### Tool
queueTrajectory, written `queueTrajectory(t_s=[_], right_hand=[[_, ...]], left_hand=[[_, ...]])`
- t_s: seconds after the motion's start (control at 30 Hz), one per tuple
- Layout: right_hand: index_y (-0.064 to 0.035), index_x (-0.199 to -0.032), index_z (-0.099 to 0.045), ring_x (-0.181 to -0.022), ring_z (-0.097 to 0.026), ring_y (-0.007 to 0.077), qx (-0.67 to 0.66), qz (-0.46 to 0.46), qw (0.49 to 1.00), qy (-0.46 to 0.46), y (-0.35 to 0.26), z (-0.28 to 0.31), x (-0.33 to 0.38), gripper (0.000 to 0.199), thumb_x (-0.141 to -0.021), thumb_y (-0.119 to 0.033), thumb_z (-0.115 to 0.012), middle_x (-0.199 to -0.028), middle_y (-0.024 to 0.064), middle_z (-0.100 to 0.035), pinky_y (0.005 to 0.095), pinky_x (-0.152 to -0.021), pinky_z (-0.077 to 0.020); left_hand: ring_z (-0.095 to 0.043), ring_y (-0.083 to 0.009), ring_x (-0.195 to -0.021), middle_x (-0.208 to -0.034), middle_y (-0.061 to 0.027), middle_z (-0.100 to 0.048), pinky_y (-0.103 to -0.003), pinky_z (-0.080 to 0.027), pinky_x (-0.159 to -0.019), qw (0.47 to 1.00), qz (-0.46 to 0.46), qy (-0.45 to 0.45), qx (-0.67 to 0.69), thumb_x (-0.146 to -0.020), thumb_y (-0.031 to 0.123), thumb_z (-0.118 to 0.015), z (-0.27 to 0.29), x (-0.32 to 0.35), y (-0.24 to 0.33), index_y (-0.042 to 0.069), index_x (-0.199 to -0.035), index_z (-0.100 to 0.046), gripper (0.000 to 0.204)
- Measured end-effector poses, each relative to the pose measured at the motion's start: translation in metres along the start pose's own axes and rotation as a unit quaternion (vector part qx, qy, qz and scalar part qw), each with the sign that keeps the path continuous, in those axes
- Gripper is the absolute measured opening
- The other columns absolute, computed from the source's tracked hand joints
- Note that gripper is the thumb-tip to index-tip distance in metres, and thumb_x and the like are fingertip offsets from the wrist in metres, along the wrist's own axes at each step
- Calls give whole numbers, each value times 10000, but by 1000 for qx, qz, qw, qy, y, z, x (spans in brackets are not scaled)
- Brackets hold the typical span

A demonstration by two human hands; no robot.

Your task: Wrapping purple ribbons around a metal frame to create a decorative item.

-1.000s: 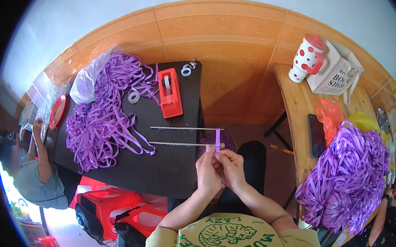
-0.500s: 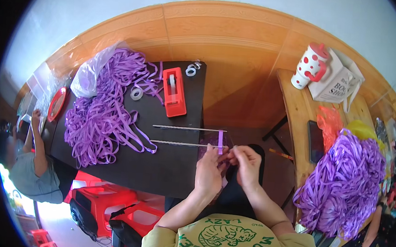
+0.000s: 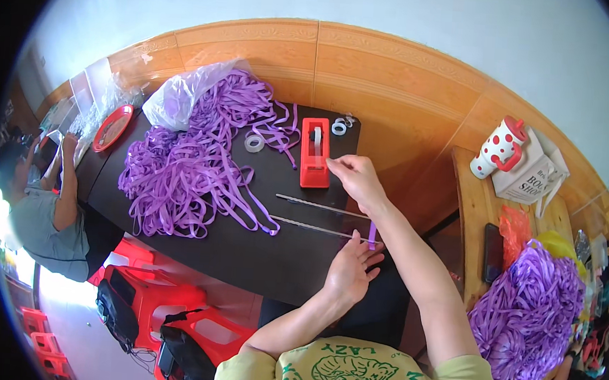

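My left hand (image 3: 350, 272) is palm up with its fingers spread, beside the right ends of two thin twisted metal rods (image 3: 309, 225); the fingertips are at the near rod. A short purple ribbon strip (image 3: 373, 233) spans the two rods there, partly behind my right forearm. My right hand (image 3: 359, 182) reaches to the right side of a red tape dispenser (image 3: 314, 176), thumb and forefinger pinched together. Clear tape runs from the roll (image 3: 316, 136) down the dispenser. What the pinch holds, if anything, is too small to make out.
A purple ribbon heap (image 3: 178, 174) and plastic bag (image 3: 176, 103) cover the dark table's left. Tape rolls (image 3: 254, 143) lie nearby. On the wooden table stand a dotted tumbler (image 3: 496, 148), phone (image 3: 493, 252) and more ribbon (image 3: 529, 311). A person (image 3: 48, 221) sits at far left.
My right hand has left the ribbon strip and moved up to the tape dispenser. My left hand has spread its fingers beside the rods. The whole view has shifted.
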State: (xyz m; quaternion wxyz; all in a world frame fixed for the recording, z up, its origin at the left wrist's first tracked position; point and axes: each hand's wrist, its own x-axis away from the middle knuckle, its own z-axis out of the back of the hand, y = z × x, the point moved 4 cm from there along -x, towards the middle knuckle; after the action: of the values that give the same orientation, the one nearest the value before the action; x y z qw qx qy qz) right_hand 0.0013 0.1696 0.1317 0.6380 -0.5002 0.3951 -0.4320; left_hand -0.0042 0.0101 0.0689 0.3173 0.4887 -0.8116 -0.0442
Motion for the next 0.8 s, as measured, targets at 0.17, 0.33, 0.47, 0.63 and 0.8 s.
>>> queueTrajectory(t_s=[0.17,0.33,0.47,0.63,0.8], right_hand=[[25,-761,-664,-600,-489,96,-15,-53,997,46,17,-17,-20,235,-817,-202,-684,-647,32,-577,278,-548,-379],[2,-718,-638,-610,-472,81,-87,-59,991,76,19,-30,-25,166,-812,-131,-668,-638,8,-557,265,-572,-373],[-32,-765,-635,-709,-504,70,-155,-29,982,103,3,-31,-22,64,-817,-67,-649,-743,12,-611,233,-677,-370],[-29,-784,-631,-647,-451,34,-172,-19,981,89,-12,-41,13,55,-828,-62,-633,-718,-23,-572,211,-609,-342],[-16,-779,-631,-587,-400,28,-145,-50,981,115,14,-44,30,92,-840,-84,-638,-677,-43,-524,209,-523,-304]], left_hand=[[-427,-242,-1141,-1244,-113,-483,-389,-252,-993,1000,1,8,2,-925,533,-412,3,-2,-3,-10,-1295,-398,658],[-461,-185,-1070,-1174,-58,-529,-348,-303,-947,1000,-6,1,14,-958,481,-376,4,-3,-3,57,-1237,-474,517],[-475,-170,-1054,-1148,-39,-547,-339,-332,-927,1000,-26,-4,11,-977,422,-348,-1,3,0,97,-1221,-495,432],[-509,-181,-1042,-1168,-51,-550,-357,-377,-909,999,-41,13,18,-988,327,-335,4,0,-2,102,-1226,-485,360],[-531,-205,-1051,-1187,-66,-554,-363,-392,-914,997,-56,1,61,-997,275,-303,1,3,-2,79,-1216,-473,339]])
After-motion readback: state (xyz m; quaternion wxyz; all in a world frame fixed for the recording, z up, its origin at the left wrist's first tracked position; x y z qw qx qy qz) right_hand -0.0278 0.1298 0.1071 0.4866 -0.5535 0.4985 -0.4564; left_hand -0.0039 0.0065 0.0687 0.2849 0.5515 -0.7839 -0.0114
